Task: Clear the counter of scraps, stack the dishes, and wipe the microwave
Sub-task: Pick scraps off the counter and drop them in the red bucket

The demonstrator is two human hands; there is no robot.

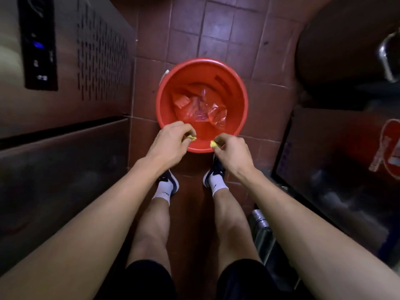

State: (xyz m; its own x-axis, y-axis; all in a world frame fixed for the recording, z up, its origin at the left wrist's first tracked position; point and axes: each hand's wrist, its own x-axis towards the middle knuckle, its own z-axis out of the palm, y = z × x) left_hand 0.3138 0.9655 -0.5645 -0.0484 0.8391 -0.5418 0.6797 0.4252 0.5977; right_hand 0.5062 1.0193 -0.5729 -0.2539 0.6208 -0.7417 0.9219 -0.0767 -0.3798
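Observation:
A red bucket point(242, 98) stands on the tiled floor just beyond my feet. Crumpled clear plastic wrappers point(203, 109) lie in its bottom. My left hand point(171, 141) hovers over the near rim, fingers pinched on a small yellow scrap point(191, 138). My right hand point(232, 151) is beside it over the same rim, pinched on another yellow scrap point(213, 144). Most of each scrap is hidden inside the fingers.
A steel appliance cabinet point(65, 72) with a dark control strip and vent slots lines the left. A steel counter point(337, 180) with a red item on it runs along the right. Red-brown floor tiles point(216, 29) lie between them.

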